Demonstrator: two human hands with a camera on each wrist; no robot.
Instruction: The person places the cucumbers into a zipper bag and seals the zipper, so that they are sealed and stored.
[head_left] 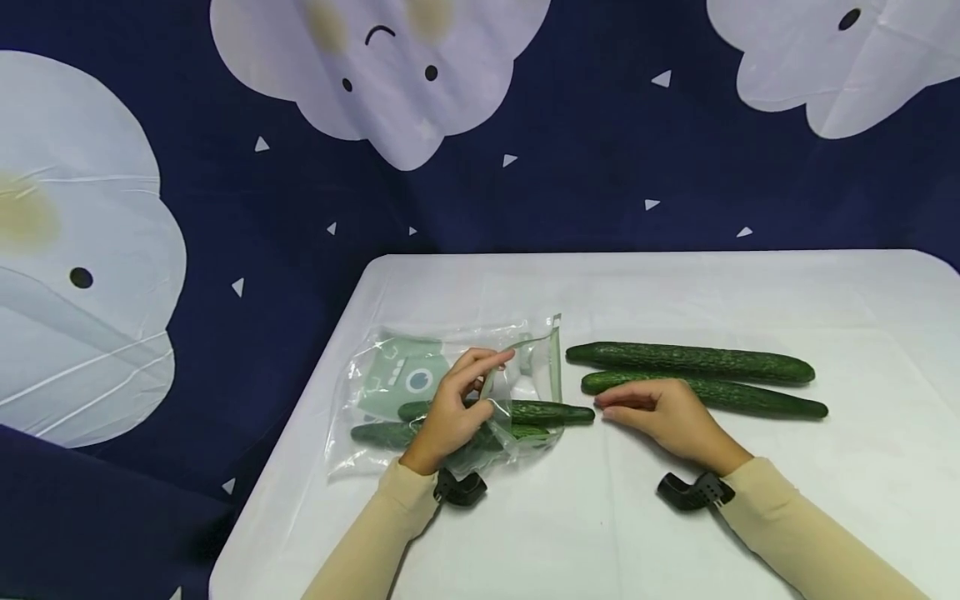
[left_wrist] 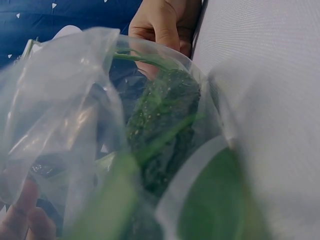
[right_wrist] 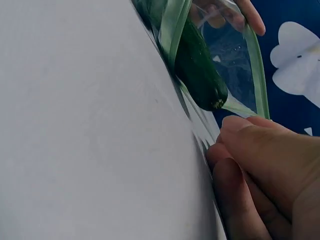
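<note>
A clear zip bag [head_left: 401, 354] with a green printed monster lies on the left of the table, its mouth facing right. My left hand [head_left: 448, 417] holds the bag by its mouth, some fingers seen through the film. Inside lie two cucumbers; the upper cucumber [head_left: 555, 412] pokes its tip out of the mouth, while the lower cucumber [head_left: 375, 433] is within. Just right of that tip, my right hand [head_left: 671, 419] has loosely bent fingers and holds nothing. In the right wrist view the protruding cucumber [right_wrist: 200, 70] is apart from the fingertips.
Two more cucumbers, a far one [head_left: 690, 359] and a nearer one [head_left: 757, 397], lie side by side right of the bag. The right hand overlaps the nearer one's left part. A white cloth covers the table [head_left: 600, 533]; a dark blue cloud-print backdrop [head_left: 585, 125] hangs behind.
</note>
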